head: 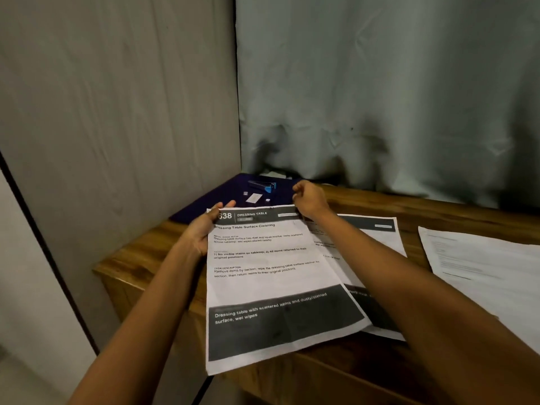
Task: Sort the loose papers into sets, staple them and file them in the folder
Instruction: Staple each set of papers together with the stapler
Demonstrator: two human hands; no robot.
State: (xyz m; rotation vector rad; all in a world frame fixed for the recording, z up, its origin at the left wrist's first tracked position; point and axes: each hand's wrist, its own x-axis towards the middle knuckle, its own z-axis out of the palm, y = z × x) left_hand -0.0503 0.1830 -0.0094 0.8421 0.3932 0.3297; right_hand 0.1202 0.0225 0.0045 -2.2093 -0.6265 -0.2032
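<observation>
A printed sheet headed "Dressing Table" [271, 276] is held up over the front of the wooden table [137, 255]. My left hand [204, 226] grips its top left corner, thumb on top. My right hand [309, 200] pinches its top right corner with curled fingers. A second sheet with a dark header [380, 238] lies on the table under my right forearm. A third white sheet [479, 267] lies at the right. A blue stapler [263, 184] rests on the dark purple folder [204, 200] at the back corner.
A small white card [253, 197] and tiny bits lie on the folder beside the stapler. A grey wall stands on the left and a pale curtain [380, 97] hangs behind the table. The table's left edge drops off near my left forearm.
</observation>
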